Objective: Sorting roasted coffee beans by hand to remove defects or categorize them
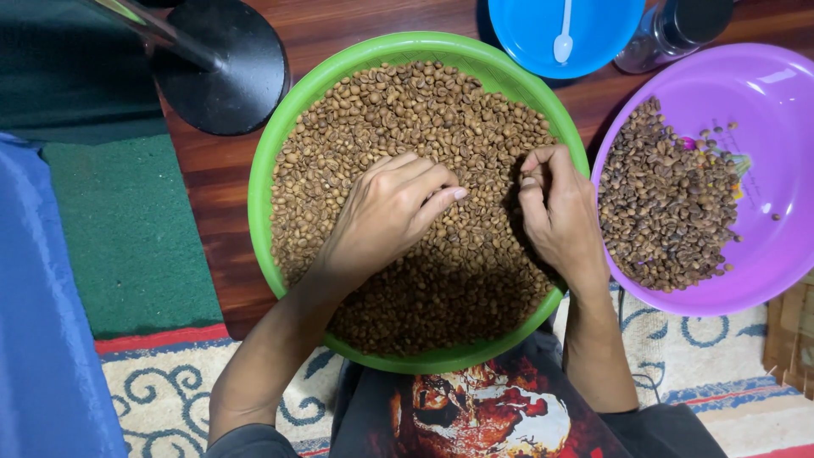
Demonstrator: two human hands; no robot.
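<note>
A round green basin [280,144] full of light brown coffee beans [407,110] rests in front of me. My left hand [381,216] lies palm down on the beans near the middle, fingers curled and spread slightly. My right hand [555,208] rests at the basin's right side, fingers bent with the thumb and forefinger pinched together; whether a bean is between them I cannot tell. To the right a purple basin [763,93] holds a smaller heap of darker beans [666,203].
A blue bowl [530,34] with a white spoon [564,34] sits at the top, next to a dark-capped jar [674,30]. A black round stand base [225,72] is top left. Blue cloth [42,322], green mat and patterned rug lie around.
</note>
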